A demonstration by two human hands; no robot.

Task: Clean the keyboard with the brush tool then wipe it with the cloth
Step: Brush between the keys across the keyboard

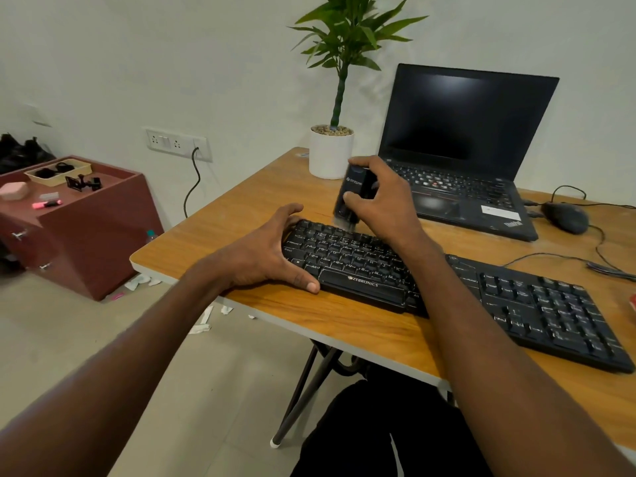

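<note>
A black keyboard (pixel 516 304) lies slanted across the wooden table (pixel 344 325). My right hand (pixel 385 201) grips a black brush tool (pixel 351 194) held upright, its bristles touching the keyboard's far top rows near the left end. My left hand (pixel 268 256) clasps the keyboard's left end, thumb on the front edge, fingers curled over the back edge. My right forearm crosses over the keyboard's middle and hides part of it. No cloth is visible.
An open black laptop (pixel 461 160) stands behind the keyboard, a wired mouse (pixel 564 216) to its right. A white potted plant (pixel 331 151) sits at the table's back edge close to the brush. A maroon cabinet (pixel 86 232) stands on the floor at left.
</note>
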